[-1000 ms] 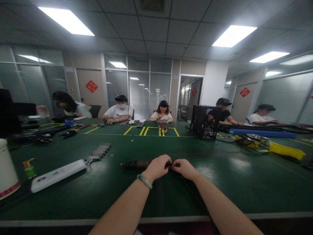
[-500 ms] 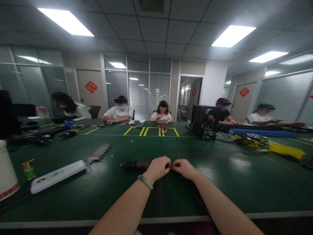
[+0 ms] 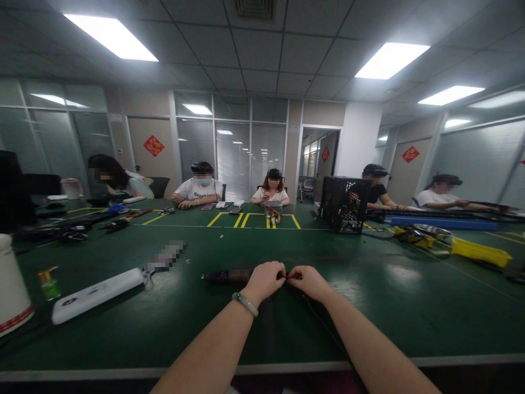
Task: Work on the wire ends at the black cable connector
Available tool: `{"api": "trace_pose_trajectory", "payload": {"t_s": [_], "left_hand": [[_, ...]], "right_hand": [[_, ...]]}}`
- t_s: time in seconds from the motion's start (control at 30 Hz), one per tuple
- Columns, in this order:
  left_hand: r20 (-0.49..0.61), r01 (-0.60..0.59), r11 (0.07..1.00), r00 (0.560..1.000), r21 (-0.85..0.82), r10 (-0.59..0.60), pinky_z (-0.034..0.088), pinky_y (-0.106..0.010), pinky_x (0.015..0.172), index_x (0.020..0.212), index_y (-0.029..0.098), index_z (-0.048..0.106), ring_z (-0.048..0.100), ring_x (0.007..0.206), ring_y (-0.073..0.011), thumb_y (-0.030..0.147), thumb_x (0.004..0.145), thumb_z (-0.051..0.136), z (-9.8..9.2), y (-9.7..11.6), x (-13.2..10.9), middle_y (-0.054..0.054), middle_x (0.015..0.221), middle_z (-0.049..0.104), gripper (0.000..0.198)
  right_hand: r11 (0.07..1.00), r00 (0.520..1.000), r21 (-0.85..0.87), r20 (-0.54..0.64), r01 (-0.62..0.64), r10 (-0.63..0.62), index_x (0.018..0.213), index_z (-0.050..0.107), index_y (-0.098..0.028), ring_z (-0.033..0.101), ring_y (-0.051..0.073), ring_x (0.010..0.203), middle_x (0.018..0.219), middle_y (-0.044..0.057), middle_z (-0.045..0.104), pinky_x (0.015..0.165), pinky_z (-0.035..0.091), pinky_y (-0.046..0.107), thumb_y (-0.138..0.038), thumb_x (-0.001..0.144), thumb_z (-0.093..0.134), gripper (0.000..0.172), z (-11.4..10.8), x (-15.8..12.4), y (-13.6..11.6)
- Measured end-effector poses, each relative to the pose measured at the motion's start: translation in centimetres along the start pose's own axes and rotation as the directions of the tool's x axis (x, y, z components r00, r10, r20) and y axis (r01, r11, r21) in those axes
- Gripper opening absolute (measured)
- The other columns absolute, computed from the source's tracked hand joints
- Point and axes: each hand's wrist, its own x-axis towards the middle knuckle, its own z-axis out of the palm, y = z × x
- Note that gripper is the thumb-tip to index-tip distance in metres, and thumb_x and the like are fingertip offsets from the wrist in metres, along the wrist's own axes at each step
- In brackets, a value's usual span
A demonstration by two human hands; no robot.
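Gripping the right end of a dark cylindrical tool (image 3: 229,277), the left hand (image 3: 266,280) curls over it just below the centre of the frame. The right hand (image 3: 307,282) pinches a small dark piece at that end, its fingertips close to the left's. A black cord (image 3: 321,318) runs toward the bottom edge. At lower left, a green bottle (image 3: 50,285) stands beside a white power strip (image 3: 98,295).

Left hand (image 3: 266,280), right hand (image 3: 308,282) nearly touching (both curled inward).
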Motion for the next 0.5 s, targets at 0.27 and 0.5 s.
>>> {"api": "trace_pose_trajectory", "payload": {"t_s": [0.27, 0.5], "left_hand": [[-0.013, -0.033, 0.999, 0.999, 0.024, 0.033, 0.041, -0.028, 0.079, 0.09, 0.024, 0.059, 0.055, 0.088, -0.017, 0.03, 0.081, 0.055, 0.31, -0.25, 0.01, -0.001, 0.092, 0.061, 0.012], [-0.017, -0.051, 0.998, 0.999, 0.026, 0.052, 0.042, -0.03, 0.081, 0.092, 0.023, 0.057, 0.055, 0.088, -0.017, 0.028, 0.081, 0.056, -0.09, -0.19, -0.18, -0.001, 0.092, 0.061, 0.012]], "right_hand": [[0.999, 1.0, 0.039, -0.012, 0.022, -0.022, 0.084, 0.071, -0.019, 0.062, 0.016, 0.074, 0.08, 0.001, 0.07, 0.068, 0.044, 0.024, -0.033, 0.079, 0.059, 0.019, 0.24, 0.26, 0.52], [1.0, 1.0, 0.014, -0.02, 0.013, -0.013, 0.083, 0.071, -0.018, 0.062, 0.016, 0.073, 0.08, 0.002, 0.07, 0.066, 0.044, 0.024, -0.031, 0.079, 0.059, 0.018, 0.09, -0.01, 0.02]]}}
